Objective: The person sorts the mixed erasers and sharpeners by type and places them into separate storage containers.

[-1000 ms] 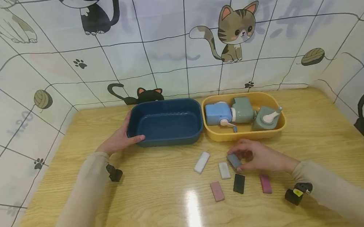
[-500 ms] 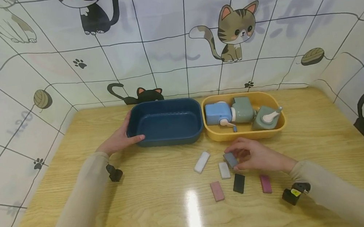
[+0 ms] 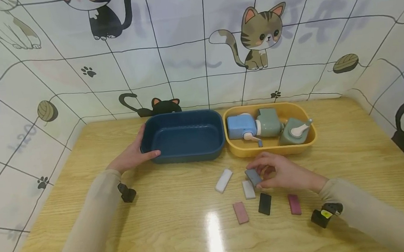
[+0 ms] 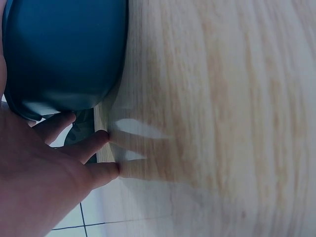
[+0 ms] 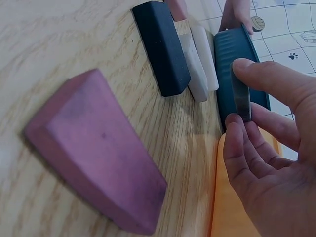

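My right hand (image 3: 283,175) pinches a grey eraser (image 3: 253,177) between thumb and fingers, beside the shorter white eraser (image 3: 248,189). In the right wrist view the grey eraser (image 5: 241,94) stands edge-on between thumb and fingertips. My left hand (image 3: 131,154) rests against the left end of a dark blue basin (image 3: 190,158), its thumb along the near side. The left wrist view shows the fingers of that hand (image 4: 44,173) spread beside the basin. Around the right hand lie a longer white eraser (image 3: 224,180), a black eraser (image 3: 265,204), a pink eraser (image 3: 241,212) and a magenta eraser (image 3: 294,204).
Right of the blue basin stands a yellow basin (image 3: 270,150). It holds a blue pencil sharpener (image 3: 241,126) with a crank and two green pencil sharpeners, one in the middle (image 3: 269,122) and one at the right (image 3: 294,132). A cat-patterned backdrop (image 3: 188,62) rises behind the wooden table (image 3: 160,227).
My right hand has moved slightly left and away from me with the grey eraser, which now sits closer to the shorter white one. The left hand stays on the blue basin.
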Demonstrator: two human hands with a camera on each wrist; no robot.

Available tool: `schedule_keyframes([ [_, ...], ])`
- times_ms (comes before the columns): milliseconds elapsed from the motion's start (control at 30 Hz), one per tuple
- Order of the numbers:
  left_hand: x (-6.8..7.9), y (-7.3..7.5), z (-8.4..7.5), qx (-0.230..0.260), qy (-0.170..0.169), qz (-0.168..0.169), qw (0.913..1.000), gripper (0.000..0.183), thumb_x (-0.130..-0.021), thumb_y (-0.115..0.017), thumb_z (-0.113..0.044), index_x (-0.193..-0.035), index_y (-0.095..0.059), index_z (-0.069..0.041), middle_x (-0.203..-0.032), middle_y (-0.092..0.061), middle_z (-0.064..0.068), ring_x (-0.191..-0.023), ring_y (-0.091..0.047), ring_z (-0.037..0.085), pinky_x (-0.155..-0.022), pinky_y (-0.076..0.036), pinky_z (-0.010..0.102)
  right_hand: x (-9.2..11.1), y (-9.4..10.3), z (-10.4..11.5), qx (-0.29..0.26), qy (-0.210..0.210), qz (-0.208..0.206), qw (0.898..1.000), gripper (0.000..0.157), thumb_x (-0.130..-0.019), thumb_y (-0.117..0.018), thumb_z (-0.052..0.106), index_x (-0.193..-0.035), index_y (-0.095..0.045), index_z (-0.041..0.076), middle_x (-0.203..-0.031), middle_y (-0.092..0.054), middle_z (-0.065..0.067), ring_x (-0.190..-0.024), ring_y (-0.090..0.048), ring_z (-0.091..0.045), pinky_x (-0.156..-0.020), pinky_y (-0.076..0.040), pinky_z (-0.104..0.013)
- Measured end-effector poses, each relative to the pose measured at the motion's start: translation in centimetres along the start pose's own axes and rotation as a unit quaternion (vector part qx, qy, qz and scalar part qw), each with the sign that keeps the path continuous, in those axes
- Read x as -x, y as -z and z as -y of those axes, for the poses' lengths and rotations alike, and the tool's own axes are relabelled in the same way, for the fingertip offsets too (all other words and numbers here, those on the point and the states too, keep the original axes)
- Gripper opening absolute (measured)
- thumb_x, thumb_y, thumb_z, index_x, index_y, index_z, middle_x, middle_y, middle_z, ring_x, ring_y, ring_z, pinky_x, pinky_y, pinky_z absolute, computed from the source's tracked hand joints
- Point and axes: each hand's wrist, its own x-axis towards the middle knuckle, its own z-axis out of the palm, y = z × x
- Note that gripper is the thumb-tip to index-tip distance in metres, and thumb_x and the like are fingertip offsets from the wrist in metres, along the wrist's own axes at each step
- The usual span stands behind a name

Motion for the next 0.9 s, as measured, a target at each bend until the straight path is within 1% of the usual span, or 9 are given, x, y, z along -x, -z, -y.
schedule_keyframes([
  [333, 0.05, 0.17, -0.20, 0.000, -0.003, 0.003, 1.0000, 0.110, -0.088, -0.068, -0.045, -0.152, 0.019, -0.025, -0.160, 0.011, 0.014, -0.144, -0.001, 0.040, -0.110, -0.011, 0.061, 0.18, -0.04, -0.04, -0.004, 0.005, -0.007, 1.000, 0.046, -0.080, -0.081, 0.021, -0.121, -0.065, 0.011, -0.107, -0.054, -0.003, -0.089, -0.056, -0.019, -0.077, -0.052, -0.030],
  [467, 0.06, 0.13, -0.15, -0.002, 0.000, 0.002, 1.0000, 0.110, -0.088, -0.068, -0.046, -0.152, 0.020, -0.026, -0.160, 0.011, 0.014, -0.144, -0.001, 0.040, -0.110, -0.011, 0.061, 0.11, 0.02, 0.12, -0.001, 0.005, -0.019, 1.000, 0.046, -0.079, -0.082, 0.020, -0.121, -0.065, 0.012, -0.107, -0.055, -0.002, -0.090, -0.056, -0.018, -0.077, -0.052, -0.030],
  [600, 0.05, 0.08, -0.21, -0.003, 0.003, 0.003, 1.0000, 0.111, -0.088, -0.067, -0.047, -0.152, 0.020, -0.026, -0.160, 0.011, 0.014, -0.144, -0.001, 0.040, -0.110, -0.011, 0.061, 0.04, 0.15, 0.32, 0.003, 0.007, -0.035, 0.999, 0.046, -0.079, -0.082, 0.017, -0.121, -0.066, 0.012, -0.109, -0.056, -0.001, -0.092, -0.056, -0.018, -0.079, -0.052, -0.031],
  [900, 0.04, 0.05, -0.24, -0.004, 0.006, 0.005, 1.0000, 0.111, -0.088, -0.067, -0.048, -0.152, 0.021, -0.026, -0.159, 0.012, 0.014, -0.144, -0.001, 0.040, -0.110, -0.011, 0.062, -0.23, 0.48, 0.87, -0.016, 0.004, -0.044, 0.999, 0.047, -0.080, -0.081, 0.016, -0.123, -0.064, 0.009, -0.108, -0.054, -0.004, -0.095, -0.056, -0.020, -0.082, -0.052, -0.031],
])
